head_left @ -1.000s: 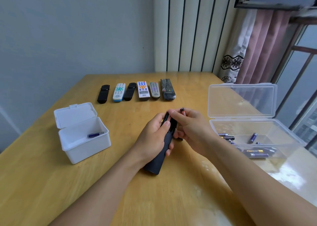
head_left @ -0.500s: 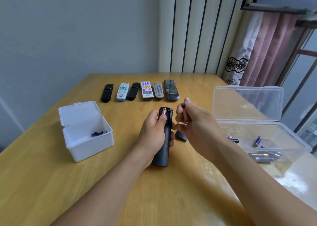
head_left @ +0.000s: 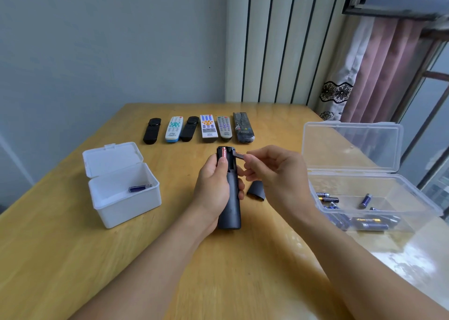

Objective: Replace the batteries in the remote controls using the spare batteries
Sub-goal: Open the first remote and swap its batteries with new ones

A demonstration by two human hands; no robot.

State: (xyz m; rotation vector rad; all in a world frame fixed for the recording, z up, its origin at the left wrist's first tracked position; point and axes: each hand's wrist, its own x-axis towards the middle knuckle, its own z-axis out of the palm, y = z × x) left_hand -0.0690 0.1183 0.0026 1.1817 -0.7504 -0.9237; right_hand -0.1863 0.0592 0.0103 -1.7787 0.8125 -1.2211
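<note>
1. The left hand [head_left: 215, 186] wraps the black remote [head_left: 229, 193] mid-table, compartment open, one red battery [head_left: 223, 154] seated.
2. The right hand [head_left: 274, 173] pinches a battery [head_left: 240, 155] beside the empty slot.
3. Risk: reversed polarity, or the pinch slipping and the battery rolling away.

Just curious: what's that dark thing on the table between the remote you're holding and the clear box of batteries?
In the head view, the detached black battery cover lies on the table between the black remote and the clear box.
</note>
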